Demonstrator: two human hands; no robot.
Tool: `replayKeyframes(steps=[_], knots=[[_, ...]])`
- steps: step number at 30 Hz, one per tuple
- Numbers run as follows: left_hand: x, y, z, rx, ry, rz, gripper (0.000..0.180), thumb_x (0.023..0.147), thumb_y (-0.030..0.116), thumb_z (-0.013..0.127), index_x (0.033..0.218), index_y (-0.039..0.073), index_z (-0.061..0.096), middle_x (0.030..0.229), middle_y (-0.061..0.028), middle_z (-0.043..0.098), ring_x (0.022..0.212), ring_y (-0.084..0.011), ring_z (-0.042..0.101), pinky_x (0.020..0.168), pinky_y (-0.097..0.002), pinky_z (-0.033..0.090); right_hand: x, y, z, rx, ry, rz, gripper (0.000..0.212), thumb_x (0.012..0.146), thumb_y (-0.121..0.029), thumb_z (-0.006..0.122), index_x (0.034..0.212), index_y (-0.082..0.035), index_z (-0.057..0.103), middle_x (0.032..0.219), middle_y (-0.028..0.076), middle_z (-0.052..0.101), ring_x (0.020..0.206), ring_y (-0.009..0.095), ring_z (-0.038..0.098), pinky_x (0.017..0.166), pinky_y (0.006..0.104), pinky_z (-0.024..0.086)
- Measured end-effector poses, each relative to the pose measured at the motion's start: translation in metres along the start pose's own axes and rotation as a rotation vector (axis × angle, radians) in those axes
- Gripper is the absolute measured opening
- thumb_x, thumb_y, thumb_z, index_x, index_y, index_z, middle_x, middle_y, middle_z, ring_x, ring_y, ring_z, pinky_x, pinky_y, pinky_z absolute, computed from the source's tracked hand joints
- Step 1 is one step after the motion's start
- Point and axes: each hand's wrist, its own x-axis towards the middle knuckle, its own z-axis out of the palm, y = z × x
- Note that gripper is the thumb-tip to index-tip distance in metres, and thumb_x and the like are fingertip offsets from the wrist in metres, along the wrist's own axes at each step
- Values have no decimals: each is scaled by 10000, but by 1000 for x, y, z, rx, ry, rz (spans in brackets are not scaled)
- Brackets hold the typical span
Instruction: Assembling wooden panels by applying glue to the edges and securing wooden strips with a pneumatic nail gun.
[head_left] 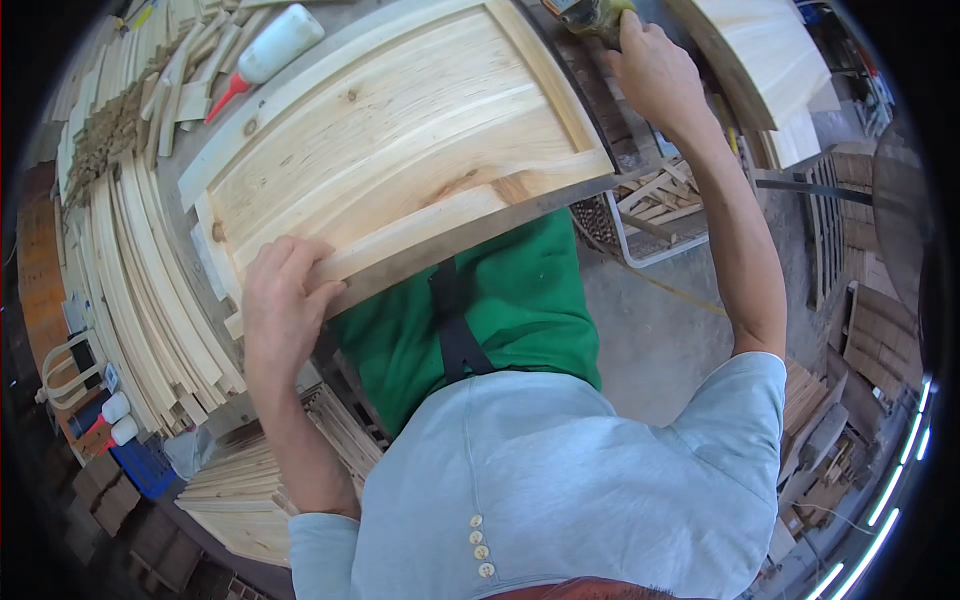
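A pale framed wooden panel [400, 130] lies flat on the workbench in front of me, its near edge overhanging toward my body. My left hand [285, 295] grips the panel's near left corner, fingers curled over the frame strip and thumb against the front edge. Beyond the far right corner, my right hand [655, 75] is closed around a yellow-green and dark tool [597, 18]. The picture's upper edge cuts part of that tool off, so its exact kind is unclear.
A white glue bottle [283, 45] with a red nozzle lies behind the panel. Long wooden strips [150, 300] are stacked on the left. Wood offcuts [660, 208] fill a crate at right, below stacked boards [755, 60]. More panels [245, 500] stand at lower left.
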Motion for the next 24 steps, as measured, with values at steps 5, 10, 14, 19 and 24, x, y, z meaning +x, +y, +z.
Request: replayKeyframes(steps=[5, 10, 14, 19, 24], knots=[[-13, -11, 22, -121, 18, -163, 373, 622, 49, 770, 969, 21, 636, 932, -132, 564, 930, -317, 533, 806, -400, 439, -13, 4, 18, 103, 121, -130, 536, 878, -260, 649, 1300, 16, 464, 1088, 268, 599, 1011, 442, 588, 832, 473, 488], [-20, -21, 28, -208, 32, -244, 410, 620, 55, 798, 1010, 37, 673, 980, -101, 561, 927, -291, 519, 795, -371, 437, -23, -2, 2, 278, -10, -40, 607, 884, -278, 673, 1374, -4, 441, 1190, 230, 598, 1088, 352, 599, 912, 381, 473], [-23, -30, 33, -269, 33, -239, 405, 592, 40, 812, 980, 34, 699, 959, -81, 571, 907, -283, 518, 796, -385, 425, -30, 4, 9, 446, -93, 130, 641, 887, -287, 700, 1416, -49, 428, 1211, 175, 606, 1081, 218, 598, 928, 313, 465], [-26, -38, 31, -215, -15, -122, 442, 638, 94, 833, 1057, 57, 698, 961, -43, 575, 897, -262, 496, 805, -390, 403, -32, -4, 6, 473, -59, 195, 613, 889, -271, 705, 1403, -57, 450, 1199, 162, 614, 1070, 213, 604, 904, 318, 494], [-26, -37, 33, -272, -10, -148, 441, 657, 130, 839, 1071, 74, 694, 948, -26, 559, 901, -252, 486, 811, -383, 396, -33, 2, 11, 524, -32, 187, 680, 861, -307, 732, 1411, -43, 432, 1116, 146, 650, 1007, 214, 639, 876, 325, 516]])
